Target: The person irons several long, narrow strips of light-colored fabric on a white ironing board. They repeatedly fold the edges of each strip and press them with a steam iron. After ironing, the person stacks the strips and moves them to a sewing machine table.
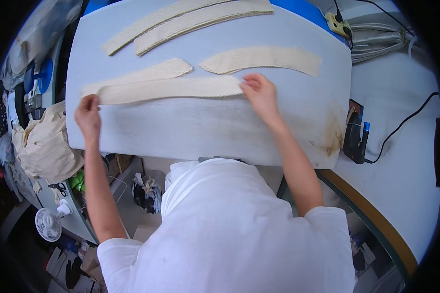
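Observation:
Between my two hands a cream fabric strip (168, 88) is stretched out over a pale padded pressing table (190, 128). My left hand (88, 116) grips its left end, and my right hand (259, 96) pinches the pointed right end. Just behind lies a second cream strip (150, 71), partly covered by the held one. To its right, a stack of curved cream strips (262, 60) rests on the table. Farther back are two longer stacks of cream pieces, one outer stack (161, 23) and one inner stack (205, 23), with layered edges.
A black iron (354, 135) with a cord stands off the table's right edge, near a brown stain (333, 135). At the back right sits a power strip (338, 25). Cream cloth (47, 143) is heaped at the left, above scissors (59, 188) and a small white fan (48, 224).

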The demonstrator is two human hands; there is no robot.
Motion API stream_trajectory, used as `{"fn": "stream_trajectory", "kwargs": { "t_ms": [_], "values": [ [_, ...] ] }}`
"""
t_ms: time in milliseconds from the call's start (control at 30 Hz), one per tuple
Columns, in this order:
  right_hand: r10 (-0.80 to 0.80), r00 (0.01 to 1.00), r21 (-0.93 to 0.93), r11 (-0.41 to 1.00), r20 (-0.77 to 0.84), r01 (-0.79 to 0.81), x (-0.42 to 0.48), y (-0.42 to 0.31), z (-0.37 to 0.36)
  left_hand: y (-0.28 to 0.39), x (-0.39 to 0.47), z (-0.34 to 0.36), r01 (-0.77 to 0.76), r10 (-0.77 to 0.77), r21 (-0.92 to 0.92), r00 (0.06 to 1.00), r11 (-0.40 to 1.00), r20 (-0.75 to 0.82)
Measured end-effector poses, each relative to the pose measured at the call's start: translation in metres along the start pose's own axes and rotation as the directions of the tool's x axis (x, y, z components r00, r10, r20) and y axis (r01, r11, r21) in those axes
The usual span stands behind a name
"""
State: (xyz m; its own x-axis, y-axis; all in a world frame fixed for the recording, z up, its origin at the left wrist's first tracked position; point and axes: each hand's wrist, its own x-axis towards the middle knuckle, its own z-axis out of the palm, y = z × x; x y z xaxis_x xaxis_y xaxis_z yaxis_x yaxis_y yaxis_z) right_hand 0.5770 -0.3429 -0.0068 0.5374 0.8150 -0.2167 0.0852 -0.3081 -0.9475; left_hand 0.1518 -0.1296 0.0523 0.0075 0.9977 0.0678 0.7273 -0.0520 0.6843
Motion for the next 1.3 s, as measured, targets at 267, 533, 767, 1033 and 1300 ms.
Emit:
{"fn": "stream_trajectory", "kwargs": {
  "t_ms": [267,533,767,1033,1300],
  "values": [
    [-0.201,0.973,-0.362,0.904,0.112,0.229,0.065,-0.049,0.149,-0.11,0.117,-0.046,0.027,-0.03,0.356,1.0,0.934,0.002],
    [-0.481,0.877,-0.685,0.641,-0.006,0.347,0.055,-0.021,0.066,-0.059,0.066,0.026,-0.417,0.446,0.434,0.894,0.799,0.037],
    [-0.402,0.911,-0.67,0.653,0.089,0.353,0.067,-0.007,0.031,0.091,-0.041,0.146,-0.725,0.72,-0.088,0.649,0.683,0.246],
    [0.014,0.953,-0.212,0.976,0.302,0.052,0.018,-0.057,-0.021,0.208,-0.095,0.186,-0.89,0.878,-0.134,0.389,0.436,0.278],
    [0.25,0.875,-0.544,0.839,0.414,0.017,-0.043,-0.033,-0.139,0.241,-0.124,0.164,-0.083,0.352,-0.461,0.766,0.884,0.538]
  ]
}}
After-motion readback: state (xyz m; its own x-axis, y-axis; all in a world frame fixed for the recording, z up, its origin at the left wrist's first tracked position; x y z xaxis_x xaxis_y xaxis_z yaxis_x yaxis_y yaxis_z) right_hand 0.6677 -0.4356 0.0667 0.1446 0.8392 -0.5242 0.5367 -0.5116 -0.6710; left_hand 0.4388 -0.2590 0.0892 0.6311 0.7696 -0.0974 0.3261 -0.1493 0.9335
